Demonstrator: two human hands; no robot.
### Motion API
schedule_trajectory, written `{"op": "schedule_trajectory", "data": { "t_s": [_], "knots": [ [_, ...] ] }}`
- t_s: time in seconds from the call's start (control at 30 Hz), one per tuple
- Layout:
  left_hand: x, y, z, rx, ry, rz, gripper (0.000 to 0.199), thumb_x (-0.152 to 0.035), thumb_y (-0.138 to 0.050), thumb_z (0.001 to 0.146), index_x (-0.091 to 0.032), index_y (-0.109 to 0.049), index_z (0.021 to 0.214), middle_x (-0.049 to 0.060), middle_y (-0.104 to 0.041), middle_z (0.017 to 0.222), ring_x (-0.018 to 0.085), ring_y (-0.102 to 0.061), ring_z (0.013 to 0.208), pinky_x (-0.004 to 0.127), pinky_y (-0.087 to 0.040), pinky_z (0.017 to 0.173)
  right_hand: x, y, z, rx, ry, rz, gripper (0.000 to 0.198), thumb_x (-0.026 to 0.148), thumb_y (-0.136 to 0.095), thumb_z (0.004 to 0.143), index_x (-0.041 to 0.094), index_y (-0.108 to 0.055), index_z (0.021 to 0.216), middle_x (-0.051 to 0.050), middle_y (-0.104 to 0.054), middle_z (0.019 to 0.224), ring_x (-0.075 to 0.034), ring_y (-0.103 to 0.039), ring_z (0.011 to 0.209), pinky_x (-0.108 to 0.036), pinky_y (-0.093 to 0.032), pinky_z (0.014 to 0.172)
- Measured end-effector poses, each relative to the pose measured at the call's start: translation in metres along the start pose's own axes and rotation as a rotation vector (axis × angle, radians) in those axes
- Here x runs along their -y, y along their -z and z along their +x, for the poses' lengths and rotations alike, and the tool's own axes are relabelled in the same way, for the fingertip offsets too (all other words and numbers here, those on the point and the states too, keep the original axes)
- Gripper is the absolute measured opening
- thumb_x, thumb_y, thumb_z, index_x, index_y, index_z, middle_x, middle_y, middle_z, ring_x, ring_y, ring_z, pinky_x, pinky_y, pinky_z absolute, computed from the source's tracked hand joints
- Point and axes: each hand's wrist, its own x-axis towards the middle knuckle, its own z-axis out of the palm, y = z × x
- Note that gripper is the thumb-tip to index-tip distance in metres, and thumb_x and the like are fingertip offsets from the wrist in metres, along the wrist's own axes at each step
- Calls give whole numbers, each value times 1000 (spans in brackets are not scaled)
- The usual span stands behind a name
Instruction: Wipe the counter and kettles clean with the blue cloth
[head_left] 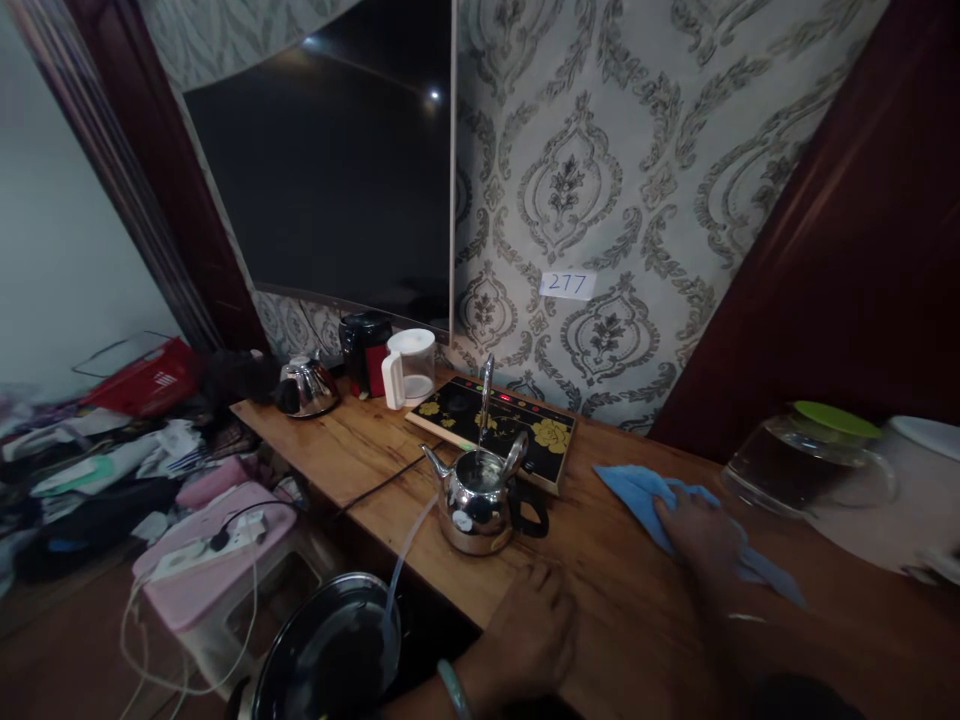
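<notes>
**A blue cloth point(637, 490) under the right hand point(697, 530), apparently mid-use**

The blue cloth lies crumpled on the right side of the wooden counter point(600, 540), its corners spreading out past the right hand, which is closed over the bunched middle. The left hand point(532, 620) rests well apart from it, near the kettle point(472, 520), fingers curled; whether anything is beneath them cannot be told.

The work with the cloth looks underway rather than finished: it is out and in the grasp, not yet folded or laid aside. How much of the wood it has covered does not show.

The kettle stands under the curved tap point(487, 395), in front of the flowered hot plate point(551, 432). A jug with a green lid point(795, 460) sits beyond the cloth, untouched by either hand.
</notes>
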Motion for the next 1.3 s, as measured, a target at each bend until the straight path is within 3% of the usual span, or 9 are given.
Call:
{"op": "schedule_trajectory", "data": {
  "t_s": [0.23,0.47,0.57,0.67,0.83,1.0,1.17,1.3],
  "knots": [
    [-3,10,5,-4,8,-21,16,-23,-56,86,-15,-60,99,13,-63,108,28,-54,104,43,-48,90,14,19,-39,56,-67,-3,57,42,-31,96,18,-55,142,-18,-59,139,-41,-51,128,-59,-45,96],
    [-2,12,7,5,21,-34,21,-21,-57,85,-14,-62,104,14,-64,114,30,-56,107,45,-49,91,29,25,-97,-19,-10,-64,51,42,-36,97,20,-59,137,-15,-63,134,-38,-56,120,-53,-45,95],
    [-1,13,7,-8,28,-57,37,-24,-58,84,-13,-59,119,17,-60,128,33,-53,117,48,-48,95,45,28,-128,-52,40,-59,48,41,-39,98,20,-61,135,-14,-64,131,-36,-55,119,-53,-44,95],
    [0,15,8,-65,13,-83,59,-31,-59,86,-11,-47,140,19,-50,144,37,-45,132,54,-40,107,67,31,-158,-87,85,-28,46,41,-42,97,21,-60,134,-13,-64,130,-35,-53,121,-53,-42,97],
    [-2,20,9,-93,16,-138,61,-47,-57,90,-12,-49,139,18,-53,141,35,-46,132,53,-34,113,97,36,-198,-48,198,13,41,36,-47,96,25,-59,134,-10,-62,137,-33,-49,128,-51,-37,102],
    [-4,25,10,-45,83,-107,61,-52,-55,92,-15,-49,139,15,-60,133,33,-53,121,51,-42,102,105,36,-215,-25,273,47,41,34,-47,96,24,-59,134,-9,-63,136,-31,-49,129,-48,-35,105],
    [-5,25,10,-21,143,-27,48,-45,-53,94,-16,-55,132,15,-61,129,33,-54,117,51,-43,97,103,35,-215,-59,270,86,54,26,-51,89,18,-51,143,-12,-61,139,-32,-48,129,-49,-30,109],
    [-5,25,11,-11,151,-1,41,-41,-50,96,-16,-57,128,13,-63,121,32,-55,110,50,-43,93,102,34,-215,-51,271,141,50,24,-54,85,19,-58,135,-11,-64,134,-31,-48,128,-46,-31,106]
  ]
}}
